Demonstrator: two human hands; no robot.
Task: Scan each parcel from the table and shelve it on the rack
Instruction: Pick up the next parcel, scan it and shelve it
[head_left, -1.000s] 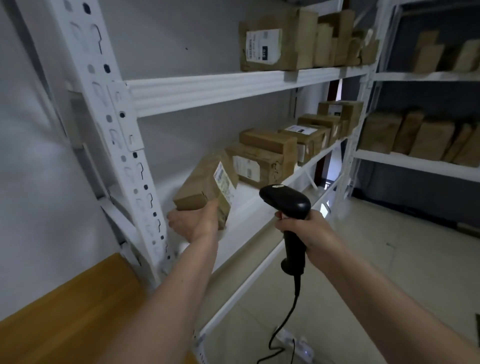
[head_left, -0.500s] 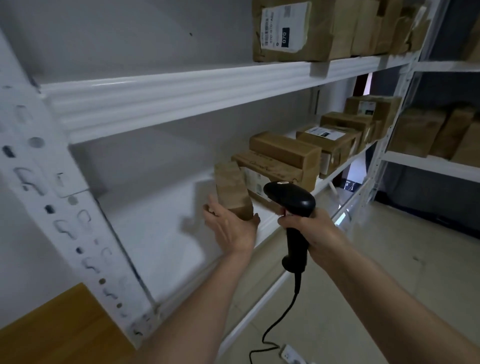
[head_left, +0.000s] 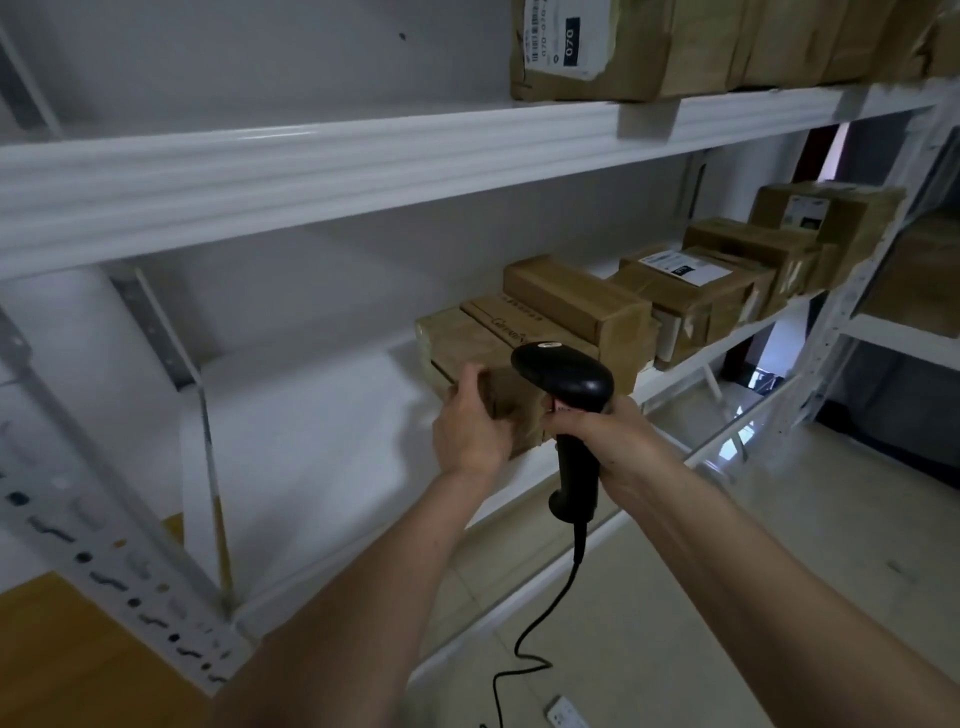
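On the middle shelf (head_left: 322, 415) of the white rack, the left hand (head_left: 475, 423) grips the near end of a brown parcel (head_left: 467, 353), set just left of a box whose printed wording is too blurred to read. Right of the parcel, the right hand (head_left: 608, 436) is closed around a black corded scanner (head_left: 566, 384). Above the parcel, an upper-shelf package (head_left: 587, 47) bears a label reading "070".

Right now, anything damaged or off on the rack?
The labelled parcel on the top shelf looks crumpled, its wrap wrinkled at the corners. Otherwise the middle-shelf boxes sit in a tidy row.
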